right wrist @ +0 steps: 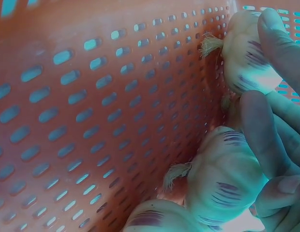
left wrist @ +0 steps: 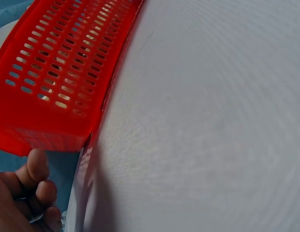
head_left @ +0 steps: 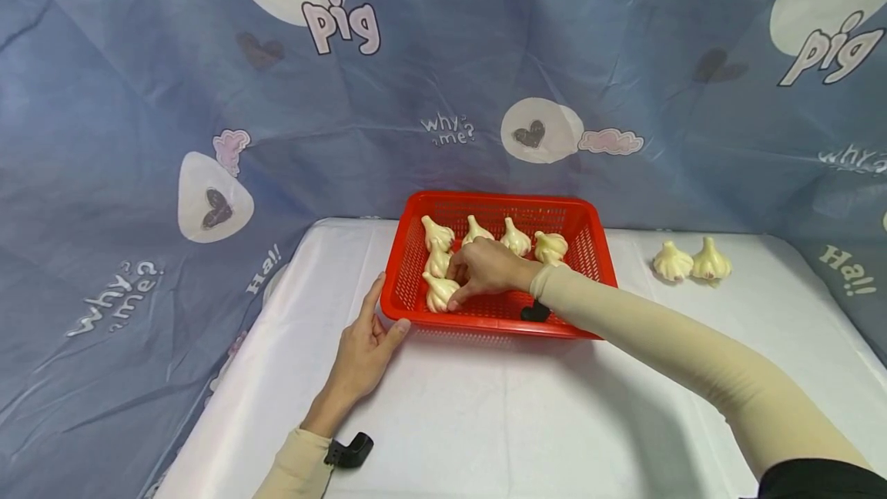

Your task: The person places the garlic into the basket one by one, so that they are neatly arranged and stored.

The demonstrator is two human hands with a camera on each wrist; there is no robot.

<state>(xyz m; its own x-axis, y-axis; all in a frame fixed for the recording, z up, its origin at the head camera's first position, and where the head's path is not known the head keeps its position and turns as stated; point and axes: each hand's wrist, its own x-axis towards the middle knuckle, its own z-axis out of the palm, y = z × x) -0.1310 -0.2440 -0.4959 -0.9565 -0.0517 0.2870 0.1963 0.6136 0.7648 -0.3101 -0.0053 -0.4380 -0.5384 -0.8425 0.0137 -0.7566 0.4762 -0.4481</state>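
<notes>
A red perforated basket (head_left: 471, 322) stands on the white-covered table with several pale garlic bulbs inside, along its left and back sides. At its front left corner, my left hand (head_left: 362, 353) holds the rim, thumb at the front and index finger along the left side. In the left wrist view, bent fingers (left wrist: 38, 166) show by the basket's end wall (left wrist: 53, 123). My right hand (head_left: 488, 268) reaches inside and pinches the front left garlic bulb (head_left: 439, 293) between thumb and fingers. The right wrist view shows that bulb (right wrist: 244, 53) with purple streaks, near other bulbs (right wrist: 225, 179).
Two garlic bulbs (head_left: 691, 262) sit side by side on the table (head_left: 554, 437) to the right of the basket. Behind the table hangs a blue printed cloth (head_left: 388, 98). A black wrist device (head_left: 352, 451) is on my left wrist.
</notes>
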